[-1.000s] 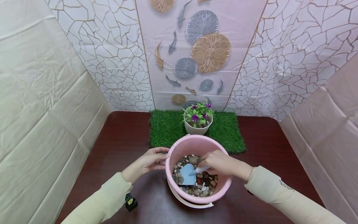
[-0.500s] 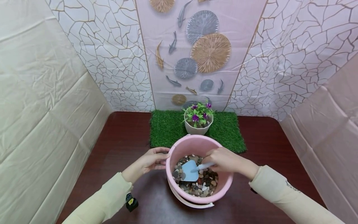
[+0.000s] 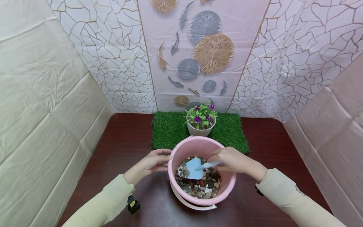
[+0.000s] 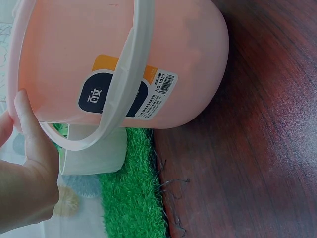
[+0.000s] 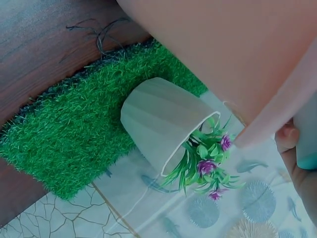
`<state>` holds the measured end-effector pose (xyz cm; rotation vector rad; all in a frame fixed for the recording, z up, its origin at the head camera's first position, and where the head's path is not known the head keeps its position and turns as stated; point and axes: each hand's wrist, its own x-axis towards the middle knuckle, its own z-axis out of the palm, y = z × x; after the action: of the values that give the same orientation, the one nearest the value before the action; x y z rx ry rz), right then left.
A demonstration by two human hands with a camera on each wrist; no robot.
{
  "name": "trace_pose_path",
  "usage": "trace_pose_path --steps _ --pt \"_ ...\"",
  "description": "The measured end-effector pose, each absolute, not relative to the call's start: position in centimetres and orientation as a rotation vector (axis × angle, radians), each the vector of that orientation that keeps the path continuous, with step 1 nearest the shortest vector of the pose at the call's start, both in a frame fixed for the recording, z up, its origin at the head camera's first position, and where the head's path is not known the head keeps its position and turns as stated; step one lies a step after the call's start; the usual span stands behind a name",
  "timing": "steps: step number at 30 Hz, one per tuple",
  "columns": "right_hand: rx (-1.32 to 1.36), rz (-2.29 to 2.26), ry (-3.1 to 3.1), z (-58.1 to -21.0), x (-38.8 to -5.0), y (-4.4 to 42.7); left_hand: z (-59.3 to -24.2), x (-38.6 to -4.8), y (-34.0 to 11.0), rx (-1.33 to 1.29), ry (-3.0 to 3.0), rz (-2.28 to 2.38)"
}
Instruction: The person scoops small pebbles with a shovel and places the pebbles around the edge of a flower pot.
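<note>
A pink bucket (image 3: 202, 200) holds mixed pebbles (image 3: 208, 186). The right hand (image 3: 233, 160) grips the handle of a light blue scoop (image 3: 194, 169) inside the bucket, with a few stones at the blade's left edge. The left hand (image 3: 153, 163) pinches the bucket's left rim, thumb at the rim and fingers against the outer wall. In the left wrist view that hand (image 4: 32, 168) touches the bucket (image 4: 188, 54) near its rim. The right wrist view shows part of the right hand (image 5: 297, 158) beyond the bucket's edge; the scoop there is mostly hidden.
Behind the bucket, a white pot (image 3: 199, 130) with purple flowers (image 3: 198, 119) stands on a green grass mat (image 3: 167, 129). The bucket's pale handle (image 3: 193, 206) hangs at its front. Cloth walls surround the dark red table (image 3: 124, 132) at the back and sides.
The right hand has moved up and to the right, and the scoop with it, towards the back of the bucket. The left hand has stayed at the rim.
</note>
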<state>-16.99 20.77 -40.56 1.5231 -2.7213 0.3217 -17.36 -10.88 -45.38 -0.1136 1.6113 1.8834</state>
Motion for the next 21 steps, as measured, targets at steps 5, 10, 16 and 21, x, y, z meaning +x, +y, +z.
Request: trace_pose_path --steps 5,10,16,21 --pt "1.5 0.313 -2.725 -40.3 -17.0 21.1 -45.4 -17.4 -10.8 -0.122 1.63 1.873" --pt "1.47 0.303 -2.744 -39.9 -17.1 21.3 -45.4 -17.4 -10.9 -0.117 1.622 1.875" --pt "1.444 0.306 -2.77 -39.6 -17.0 21.5 -45.4 -17.3 -10.9 -0.119 1.621 1.878" --pt "1.404 0.309 -2.805 -39.2 -17.0 21.8 -45.3 -17.3 -10.8 -0.125 1.62 1.879"
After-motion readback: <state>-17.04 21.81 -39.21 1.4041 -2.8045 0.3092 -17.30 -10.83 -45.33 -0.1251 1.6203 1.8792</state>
